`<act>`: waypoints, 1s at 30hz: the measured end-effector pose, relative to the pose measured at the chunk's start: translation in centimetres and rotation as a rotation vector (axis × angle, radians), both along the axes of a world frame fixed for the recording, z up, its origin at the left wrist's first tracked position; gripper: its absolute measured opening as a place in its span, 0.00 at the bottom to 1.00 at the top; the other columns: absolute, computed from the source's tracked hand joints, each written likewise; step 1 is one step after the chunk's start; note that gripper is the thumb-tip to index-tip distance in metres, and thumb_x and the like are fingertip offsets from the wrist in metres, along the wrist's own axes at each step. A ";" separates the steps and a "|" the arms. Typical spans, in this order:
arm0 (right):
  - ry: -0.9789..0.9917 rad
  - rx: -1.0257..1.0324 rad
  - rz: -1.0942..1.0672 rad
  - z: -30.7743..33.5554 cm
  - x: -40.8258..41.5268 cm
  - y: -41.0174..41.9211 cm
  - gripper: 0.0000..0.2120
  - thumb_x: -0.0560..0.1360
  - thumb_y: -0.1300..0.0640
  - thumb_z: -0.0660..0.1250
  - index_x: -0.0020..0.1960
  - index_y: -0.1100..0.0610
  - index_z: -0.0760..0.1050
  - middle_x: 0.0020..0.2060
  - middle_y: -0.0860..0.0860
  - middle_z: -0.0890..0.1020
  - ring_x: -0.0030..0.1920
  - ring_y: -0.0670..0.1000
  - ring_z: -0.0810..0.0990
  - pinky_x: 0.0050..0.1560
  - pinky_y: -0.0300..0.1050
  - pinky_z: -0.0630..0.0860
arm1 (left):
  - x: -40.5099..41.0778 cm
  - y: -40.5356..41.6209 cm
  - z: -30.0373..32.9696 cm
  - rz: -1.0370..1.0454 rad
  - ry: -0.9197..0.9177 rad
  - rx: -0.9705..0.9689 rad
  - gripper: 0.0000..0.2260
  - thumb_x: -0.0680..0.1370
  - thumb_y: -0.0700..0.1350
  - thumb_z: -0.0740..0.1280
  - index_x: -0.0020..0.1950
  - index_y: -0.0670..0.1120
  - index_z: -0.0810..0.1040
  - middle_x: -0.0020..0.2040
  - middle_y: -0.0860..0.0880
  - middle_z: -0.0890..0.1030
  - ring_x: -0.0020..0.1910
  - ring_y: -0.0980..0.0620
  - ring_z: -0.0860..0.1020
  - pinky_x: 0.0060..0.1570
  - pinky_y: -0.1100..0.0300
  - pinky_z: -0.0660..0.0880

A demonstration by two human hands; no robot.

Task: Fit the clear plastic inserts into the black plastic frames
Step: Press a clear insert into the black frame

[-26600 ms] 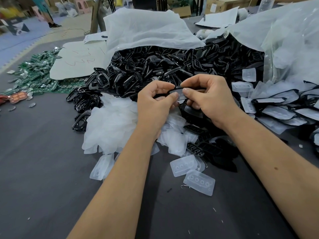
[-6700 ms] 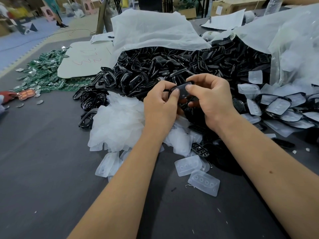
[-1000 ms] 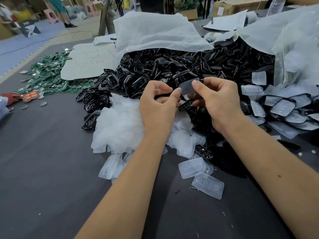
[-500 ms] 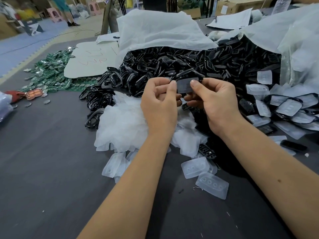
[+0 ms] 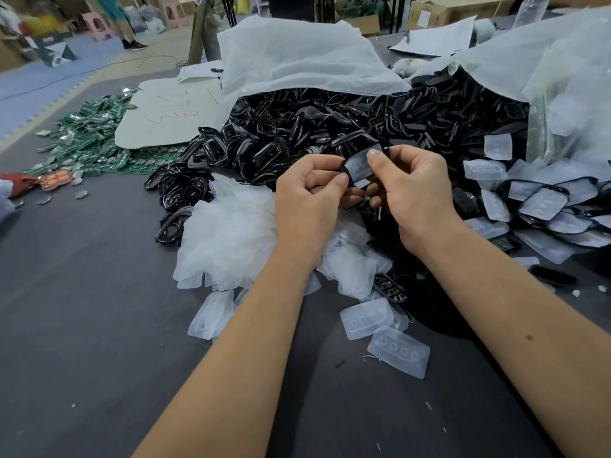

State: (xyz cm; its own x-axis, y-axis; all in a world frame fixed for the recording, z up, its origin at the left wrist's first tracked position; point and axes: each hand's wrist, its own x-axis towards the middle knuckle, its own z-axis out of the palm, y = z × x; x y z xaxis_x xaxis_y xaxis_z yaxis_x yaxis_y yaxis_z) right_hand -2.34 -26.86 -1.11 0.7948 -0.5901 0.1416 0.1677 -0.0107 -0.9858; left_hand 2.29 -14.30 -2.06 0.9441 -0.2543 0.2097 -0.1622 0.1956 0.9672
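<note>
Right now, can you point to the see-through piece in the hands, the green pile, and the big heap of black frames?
see-through piece [image 5: 360,165], head view, its flat middle.
green pile [image 5: 89,140], head view, its middle.
heap of black frames [image 5: 297,127], head view, its front slope.

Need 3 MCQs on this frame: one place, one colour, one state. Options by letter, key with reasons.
1. Where do the green circuit boards lie?
A. far left of the table
B. under the right forearm
C. inside the white bag

2. What colour is the frame being fitted?
A. white
B. black
C. green

3. How is the clear insert held?
A. lying loose on the table
B. left hand alone
C. between both hands

Key:
1 A, they spread beside the pale card at far left.
2 B, its dark rim shows round the insert.
3 C, left hand and right hand both pinch the piece above the pile.
</note>
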 end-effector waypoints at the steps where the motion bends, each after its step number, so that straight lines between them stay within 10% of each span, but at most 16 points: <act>1: 0.002 -0.006 0.001 0.0 0.0 0.0 0.09 0.82 0.58 0.70 0.43 0.57 0.81 0.35 0.53 0.83 0.33 0.49 0.80 0.30 0.40 0.76 | 0.0 0.0 0.0 -0.011 0.001 -0.001 0.09 0.79 0.29 0.68 0.54 0.42 0.83 0.37 0.46 0.85 0.36 0.48 0.86 0.40 0.59 0.82; 30: -0.005 0.073 0.156 0.1 -0.3 0.1 0.06 0.80 0.70 0.68 0.52 0.64 0.83 0.39 0.53 0.87 0.35 0.48 0.85 0.37 0.38 0.80 | -0.2 -0.1 0.1 0.195 -0.125 0.092 0.07 0.76 0.38 0.77 0.50 0.46 0.82 0.43 0.48 0.85 0.35 0.50 0.80 0.44 0.50 0.84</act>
State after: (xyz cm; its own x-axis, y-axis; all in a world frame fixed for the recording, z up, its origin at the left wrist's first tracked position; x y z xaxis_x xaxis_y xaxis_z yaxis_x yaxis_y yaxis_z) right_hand -2.60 -26.79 -1.01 0.8770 -0.4683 0.1072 0.1665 0.0871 -0.9822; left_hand 2.09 -14.42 -1.94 0.9454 -0.0933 0.3124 -0.3078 0.0609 0.9495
